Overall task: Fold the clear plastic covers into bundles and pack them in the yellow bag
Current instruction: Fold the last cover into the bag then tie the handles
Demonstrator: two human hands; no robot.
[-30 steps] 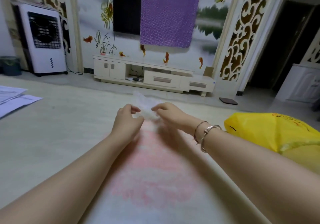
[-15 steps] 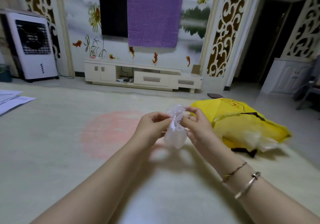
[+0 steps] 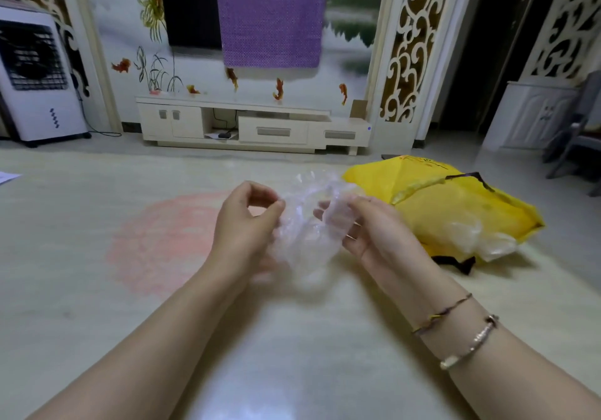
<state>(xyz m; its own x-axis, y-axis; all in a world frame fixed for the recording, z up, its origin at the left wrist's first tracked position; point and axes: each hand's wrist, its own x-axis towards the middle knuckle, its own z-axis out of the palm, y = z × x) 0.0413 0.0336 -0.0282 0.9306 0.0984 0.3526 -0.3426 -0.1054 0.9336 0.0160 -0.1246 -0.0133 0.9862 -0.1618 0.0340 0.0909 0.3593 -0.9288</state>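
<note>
Clear plastic cover held just beside yellow bag.

Soft, even indoor light fills the room, dim toward the dark doorway at right. A pale glare patch sits on the floor near the bottom edge. Wide-angle distortion bends the wall panels outward; the clear plastic cover looks motion-blurred.

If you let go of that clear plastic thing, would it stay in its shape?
Probably not. The cover looks thin and crinkled and sags between the left hand and right hand, so it's likely floppy. It looks very light, perhaps slippery.
</note>
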